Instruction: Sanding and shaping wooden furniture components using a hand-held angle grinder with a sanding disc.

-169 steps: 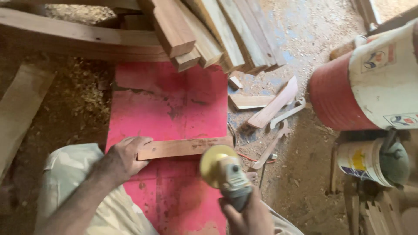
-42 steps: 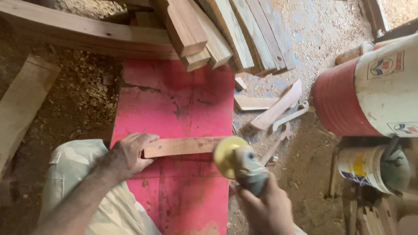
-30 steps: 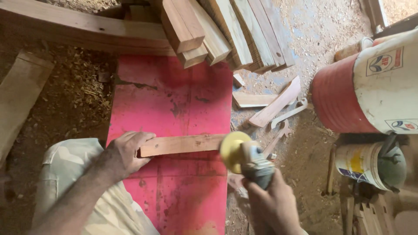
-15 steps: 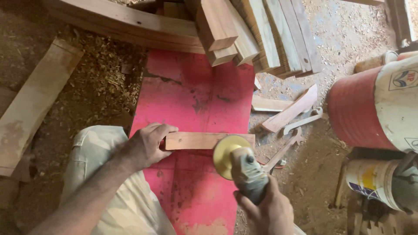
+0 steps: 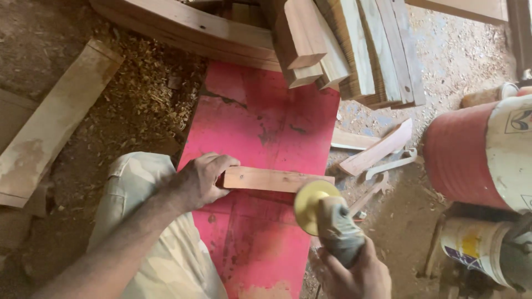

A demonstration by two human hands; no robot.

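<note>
Left hand (image 5: 202,180): curling closed over wood strip (image 5: 274,180), pressing it onto red board (image 5: 260,127).
Right hand (image 5: 354,274): gripping grinder (image 5: 327,218) tight, yellow disc nearing strip's right end.
Surroundings: stacked planks (image 5: 349,50) overhanging board; drum (image 5: 482,152) standing right.

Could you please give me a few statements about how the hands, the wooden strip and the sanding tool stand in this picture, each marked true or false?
1. The left hand presses on the left end of the wooden strip. True.
2. The wooden strip lies on a blue sheet. False: it lies on the red board.
3. The right hand grips the grey body of the power sander. True.
4. The sander's yellow disc is at the strip's left end. False: it is at the right end, near the board's right edge.
5. The red and white drum stands to the left of the board. False: it stands to the right.
</note>
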